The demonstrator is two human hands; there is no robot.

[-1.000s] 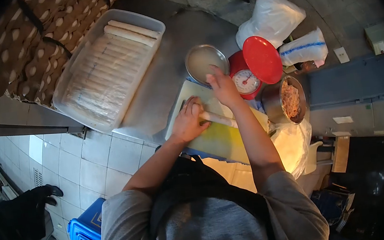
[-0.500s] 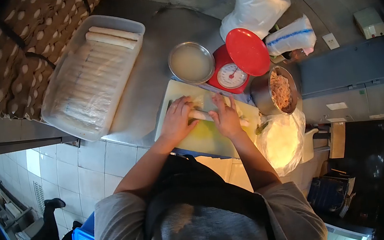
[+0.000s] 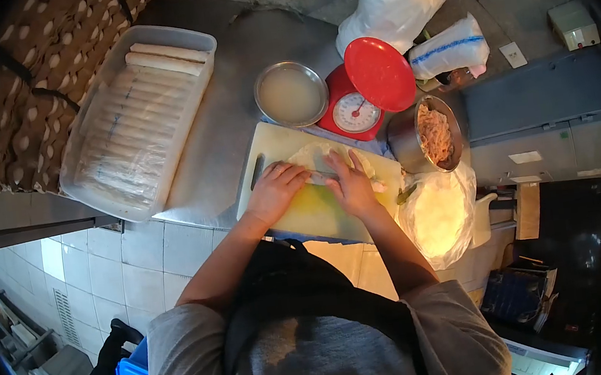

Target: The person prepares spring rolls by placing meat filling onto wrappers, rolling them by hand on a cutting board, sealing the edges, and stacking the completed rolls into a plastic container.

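1. Tub (image 3: 188,135): farthest left; tub rolls (image 3: 166,57) lie inside side by side, their long axes across it, most under clear plastic.
2. Left hand (image 3: 276,190): on the board, palm down, fingers together and bent over the roll's left end; whether they grip or merely press, I cannot tell.
3. Bowl (image 3: 284,124): just beyond the board, holding cloudy liquid.
4. Board (image 3: 274,140): under both hands, its long edges slanting toward the person at the right.
5. Roll (image 3: 321,177): on the board, partly covered by the hands. Its long axis runs left to right across the person's front, right end slightly nearer the body, roughly parallel to the board's long edges. A pale sheet (image 3: 311,154) lies along its far side.
6. Right hand (image 3: 352,189): over the roll, fingers spread, unclenched, pointing away from the body.
7. Scale (image 3: 356,112): red, beyond the board.
8. Pot (image 3: 404,143): right of the scale, holding orange filling (image 3: 435,135).
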